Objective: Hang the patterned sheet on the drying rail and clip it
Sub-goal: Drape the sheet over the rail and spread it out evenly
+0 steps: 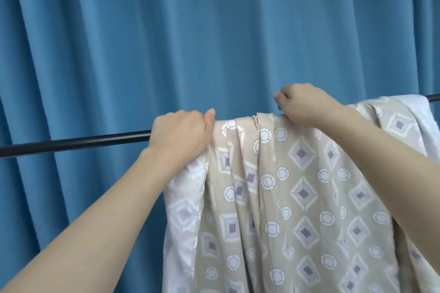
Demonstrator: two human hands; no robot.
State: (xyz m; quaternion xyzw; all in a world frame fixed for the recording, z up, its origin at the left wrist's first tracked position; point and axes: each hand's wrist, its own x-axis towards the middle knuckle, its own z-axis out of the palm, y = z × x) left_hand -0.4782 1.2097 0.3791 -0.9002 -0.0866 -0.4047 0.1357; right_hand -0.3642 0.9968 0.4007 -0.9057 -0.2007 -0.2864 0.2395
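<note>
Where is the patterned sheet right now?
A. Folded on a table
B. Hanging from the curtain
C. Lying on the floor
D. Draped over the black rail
D: the sheet hangs bunched over the rail, with the left hand and right hand gripping its top.

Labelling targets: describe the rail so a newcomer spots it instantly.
A pleated blue curtain fills the background. Across it runs a thin black rail, rising slightly rightward, with the patterned sheet draped over it between both hands. It is the only dark, straight, rigid line among soft fabrics.
</note>
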